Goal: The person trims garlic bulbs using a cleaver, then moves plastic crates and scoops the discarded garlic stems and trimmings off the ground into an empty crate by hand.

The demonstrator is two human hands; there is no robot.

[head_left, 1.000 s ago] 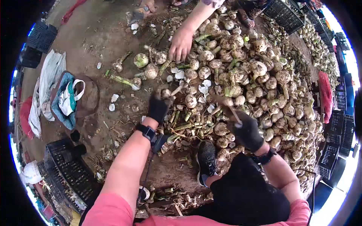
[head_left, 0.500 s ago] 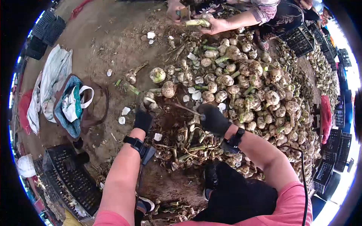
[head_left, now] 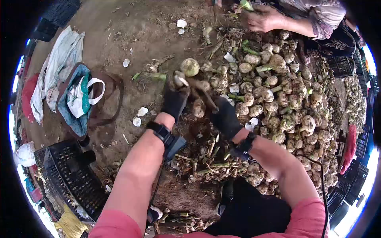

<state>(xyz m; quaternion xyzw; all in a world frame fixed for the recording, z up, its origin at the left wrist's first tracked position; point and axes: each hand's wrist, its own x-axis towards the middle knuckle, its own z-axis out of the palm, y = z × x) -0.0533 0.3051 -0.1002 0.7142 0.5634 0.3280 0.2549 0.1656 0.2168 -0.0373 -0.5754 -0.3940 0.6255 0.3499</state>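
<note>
My left hand [head_left: 174, 102], in a dark glove, is closed around a dirty whitish garlic-like bulb [head_left: 181, 80]. Across from it, my gloved right hand [head_left: 224, 119] grips a rusty-brown knife [head_left: 207, 96], its far end slanting up and left close to the held bulb. Whether blade and bulb touch, I cannot tell. Just beyond the hands lies a pale round bulb [head_left: 189, 67], and a brownish bulb [head_left: 198, 108] sits between my wrists. A green stem [head_left: 158, 76] pokes out left of my left hand.
A big heap of bulbs [head_left: 274, 99] spreads to the right. Cut stems [head_left: 206, 166] litter the ground near my feet. A co-worker's hand [head_left: 264, 19] holds a green stalk at the top. An open bag [head_left: 75, 119] and a black crate [head_left: 71, 178] are on the left.
Both my hands have moved up in view, with the left now bringing a bulb toward the knife. The knife has swung from nearly level to a steeper slant. The whole view has also shifted.
</note>
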